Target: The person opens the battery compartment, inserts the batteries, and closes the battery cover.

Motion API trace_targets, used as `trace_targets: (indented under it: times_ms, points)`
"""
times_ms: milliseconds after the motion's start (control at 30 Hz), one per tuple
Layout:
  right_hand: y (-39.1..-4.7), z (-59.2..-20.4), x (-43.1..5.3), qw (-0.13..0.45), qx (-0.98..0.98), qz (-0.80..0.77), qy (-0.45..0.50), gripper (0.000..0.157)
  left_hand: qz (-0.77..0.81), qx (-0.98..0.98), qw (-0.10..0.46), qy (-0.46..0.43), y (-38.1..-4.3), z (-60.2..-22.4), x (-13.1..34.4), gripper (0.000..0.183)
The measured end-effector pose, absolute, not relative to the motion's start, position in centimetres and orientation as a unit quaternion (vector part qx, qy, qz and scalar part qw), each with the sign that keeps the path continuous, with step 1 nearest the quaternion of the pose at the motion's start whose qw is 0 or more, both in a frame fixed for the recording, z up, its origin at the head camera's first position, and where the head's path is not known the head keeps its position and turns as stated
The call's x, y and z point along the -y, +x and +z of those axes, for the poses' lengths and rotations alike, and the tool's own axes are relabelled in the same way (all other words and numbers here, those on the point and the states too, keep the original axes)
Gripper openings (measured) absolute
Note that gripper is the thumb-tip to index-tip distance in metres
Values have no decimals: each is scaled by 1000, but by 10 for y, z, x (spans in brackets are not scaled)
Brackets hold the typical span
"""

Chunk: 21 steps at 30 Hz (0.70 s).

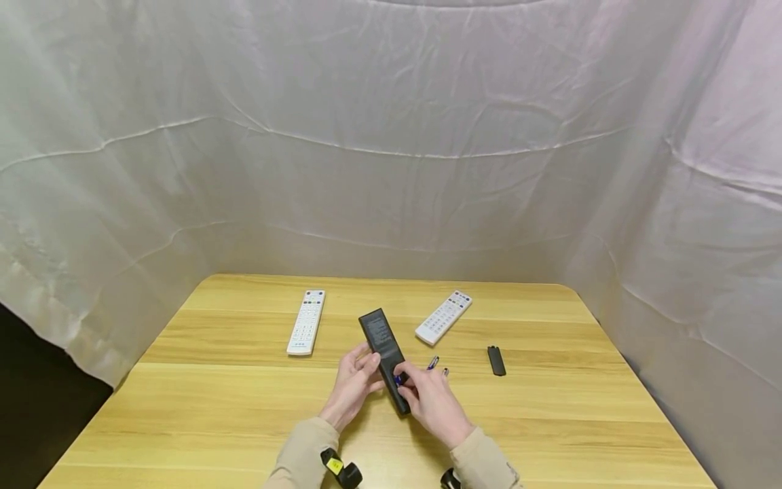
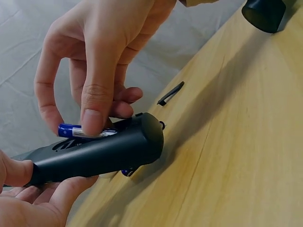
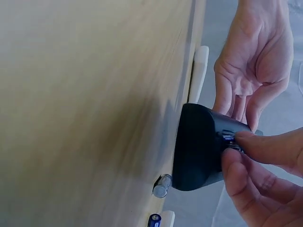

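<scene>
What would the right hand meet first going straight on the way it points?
Most likely the black remote, held in the left hand. The right hand pinches a blue battery right at it; any gap is hard to judge.

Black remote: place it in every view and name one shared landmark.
Head: black remote, below centre, held in the left hand.
Left wrist: lower left.
Right wrist: just right of and below centre.
Landmark: the blue battery pinched by the right hand.
</scene>
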State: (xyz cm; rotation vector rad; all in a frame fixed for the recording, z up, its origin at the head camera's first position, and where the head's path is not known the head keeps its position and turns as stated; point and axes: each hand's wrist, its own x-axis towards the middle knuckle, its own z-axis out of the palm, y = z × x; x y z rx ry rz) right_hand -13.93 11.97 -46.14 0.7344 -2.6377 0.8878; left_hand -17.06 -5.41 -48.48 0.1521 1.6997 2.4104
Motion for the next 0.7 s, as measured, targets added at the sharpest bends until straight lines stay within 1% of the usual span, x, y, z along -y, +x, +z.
trace_targets:
  times_ms: [233,433,700]
  points:
    - [-140,-462,-119,164,894,342,238,24,808,-580,90,57,-168,-481,53,52]
    - [-139,-462,-120,131,903,340,226,24,806,-585,80,50,-167,-478,52,51]
    - [-140,-460,-119,132,915,308,225,24,805,-588,69,37,-169,-479,52,49]
